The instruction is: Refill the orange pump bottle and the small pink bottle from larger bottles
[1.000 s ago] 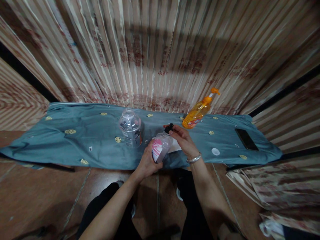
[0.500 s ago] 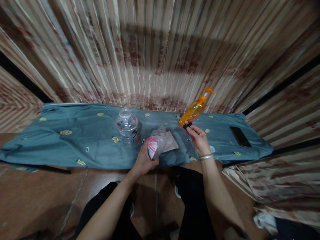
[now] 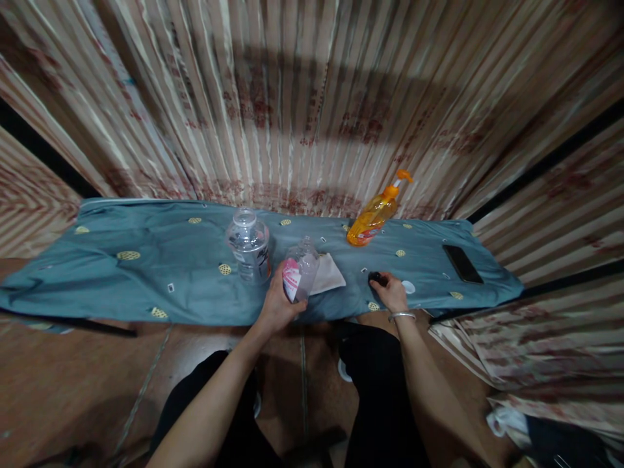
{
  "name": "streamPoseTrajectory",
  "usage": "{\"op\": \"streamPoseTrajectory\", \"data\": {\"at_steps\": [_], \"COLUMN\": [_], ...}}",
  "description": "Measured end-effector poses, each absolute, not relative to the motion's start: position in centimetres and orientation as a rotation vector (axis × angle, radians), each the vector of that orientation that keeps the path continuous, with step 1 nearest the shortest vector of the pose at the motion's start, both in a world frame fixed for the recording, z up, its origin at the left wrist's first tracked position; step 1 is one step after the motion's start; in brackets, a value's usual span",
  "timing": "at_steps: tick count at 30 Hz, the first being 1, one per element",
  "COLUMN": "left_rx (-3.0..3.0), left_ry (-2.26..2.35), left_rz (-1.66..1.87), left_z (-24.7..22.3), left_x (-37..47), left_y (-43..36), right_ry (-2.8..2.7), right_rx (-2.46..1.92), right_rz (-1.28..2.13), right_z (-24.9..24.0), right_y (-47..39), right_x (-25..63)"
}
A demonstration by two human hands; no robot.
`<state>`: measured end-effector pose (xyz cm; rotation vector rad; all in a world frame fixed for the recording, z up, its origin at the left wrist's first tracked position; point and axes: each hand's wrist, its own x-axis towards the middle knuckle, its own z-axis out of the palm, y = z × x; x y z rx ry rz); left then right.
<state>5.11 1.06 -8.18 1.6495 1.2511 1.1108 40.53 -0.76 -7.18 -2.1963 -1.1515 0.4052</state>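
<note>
My left hand [image 3: 280, 302] wraps around the lower part of a clear plastic bottle [image 3: 306, 266] with a pink and white label. The bottle leans a little to the right at the cloth's near edge. My right hand [image 3: 391, 292] pinches a small black cap [image 3: 374, 277] low over the cloth, its exact shape partly hidden by the fingers. Just right of those fingers lies a white round lid [image 3: 408, 286]. A pale folded cloth [image 3: 331, 275] rests beside the clear bottle, partly behind it.
A larger clear bottle without a cap [image 3: 248, 244] stands to the left. An orange pump bottle [image 3: 373, 220] stands toward the back right. A black phone [image 3: 463, 264] lies at the right on the teal patterned tablecloth [image 3: 160, 279]. Pleated curtains [image 3: 292, 97] hang behind.
My right hand has come down and nearer to me with the black cap, away from the orange pump bottle. My left hand still holds the clear bottle, now tilted more upright.
</note>
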Motion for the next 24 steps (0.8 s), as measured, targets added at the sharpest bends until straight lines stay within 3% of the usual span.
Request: {"op": "streamPoseTrajectory", "data": {"at_steps": [9, 17, 24], "left_rx": [1.662, 1.649, 1.634], "left_ry": [1.254, 1.263, 1.266], "left_rz": [1.152, 1.183, 1.243], "left_z": [-8.5, -8.8, -8.9], "left_x": [5.7, 6.2, 6.8], "left_y": [1.1, 1.4, 2.8], "right_ry": [-1.307, -1.255, -1.307], "right_rx": [-2.287, -2.002, -1.526], "right_rz": [0.293, 0.094, 0.43], "right_z": [-8.3, -7.5, -5.0], "right_y": [-1.2, -2.1, -0.9], "right_x": [40.8, 39.8, 32.1]}}
